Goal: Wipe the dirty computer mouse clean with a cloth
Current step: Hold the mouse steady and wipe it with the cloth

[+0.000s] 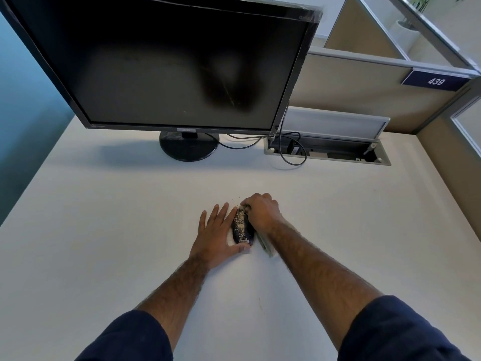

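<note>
A dark computer mouse (pixel 242 227), speckled with pale crumbs, lies on the white desk (pixel 104 217) near its middle. My left hand (pixel 217 234) lies flat against the mouse's left side, fingers straight and thumb touching its near end. My right hand (pixel 261 211) is curled over the mouse's far right corner and grips a greyish cloth (pixel 266 244), whose folded end sticks out under my wrist. A few crumbs lie on the desk by my right fingers.
A large black monitor (pixel 169 63) on a round stand (pixel 188 147) stands at the back. Cables run from it to an open cable tray (pixel 328 149) at the back right. A beige partition (pixel 364 92) with a "439" sign bounds the desk.
</note>
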A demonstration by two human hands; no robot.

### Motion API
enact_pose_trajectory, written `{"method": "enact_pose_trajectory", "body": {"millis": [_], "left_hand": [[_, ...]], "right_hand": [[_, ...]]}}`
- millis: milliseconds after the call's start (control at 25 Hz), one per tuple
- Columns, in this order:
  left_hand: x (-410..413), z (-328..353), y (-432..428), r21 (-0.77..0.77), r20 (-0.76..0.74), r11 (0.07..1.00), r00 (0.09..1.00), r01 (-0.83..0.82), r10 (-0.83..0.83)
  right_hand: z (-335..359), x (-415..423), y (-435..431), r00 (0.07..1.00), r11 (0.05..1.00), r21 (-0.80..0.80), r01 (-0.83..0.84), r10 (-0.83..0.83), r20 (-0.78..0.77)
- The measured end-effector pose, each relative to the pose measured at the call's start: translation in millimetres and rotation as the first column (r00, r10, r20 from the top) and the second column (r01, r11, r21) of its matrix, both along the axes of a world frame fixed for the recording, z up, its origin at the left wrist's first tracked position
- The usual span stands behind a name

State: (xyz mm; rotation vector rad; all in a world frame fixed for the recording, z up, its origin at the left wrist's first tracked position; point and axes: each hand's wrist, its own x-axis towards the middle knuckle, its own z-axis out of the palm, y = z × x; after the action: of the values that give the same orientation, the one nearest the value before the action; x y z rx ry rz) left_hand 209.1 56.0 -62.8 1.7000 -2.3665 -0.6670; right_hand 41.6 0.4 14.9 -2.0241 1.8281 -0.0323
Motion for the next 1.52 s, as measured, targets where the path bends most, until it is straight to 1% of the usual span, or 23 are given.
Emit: {"method": "enact_pose_trajectory", "body": {"millis": [240,600,880,1160,1280,1360,1520], "left_hand": [[-1,2,1,0.015,-0.032,1.0,0.999,-0.008,0.009],[-1,-1,1,-0.012,-0.01,1.0,1.0,-0.011,0.011],[0,1,2,-0.001,-0.019,1.0,1.0,-0.005,0.005],[0,-2,2,-0.021,-0.024,1.0,1.0,-0.011,0.01],[0,-3,2,-0.023,-0.02,1.0,1.0,-0.012,0.011],[0,-3,1,-0.029,-0.025,1.0,1.0,-0.013,0.012],[-1,-3,0,-0.013,-0.036,0.999,0.999,-0.039,0.038]], "right_hand": [[-6,-6,14,0.998,0.999,-0.032,0.008,-0.006,0.068],[-12,-16,44,0.989,0.986,-0.169,-0.008,0.034,0.147],[-16,-24,67,0.988,0.961,-0.267,-0.077,0.109,0.107],[-21,-30,93,0.986,0.938,-0.326,-0.121,0.151,0.069],[-24,-36,104,0.978,0.919,-0.357,-0.169,0.201,0.054],[-24,-38,102,0.975,0.91,-0.374,-0.179,0.215,0.058],[-18,-32,76,0.982,0.925,-0.344,-0.16,0.185,0.042]]}}
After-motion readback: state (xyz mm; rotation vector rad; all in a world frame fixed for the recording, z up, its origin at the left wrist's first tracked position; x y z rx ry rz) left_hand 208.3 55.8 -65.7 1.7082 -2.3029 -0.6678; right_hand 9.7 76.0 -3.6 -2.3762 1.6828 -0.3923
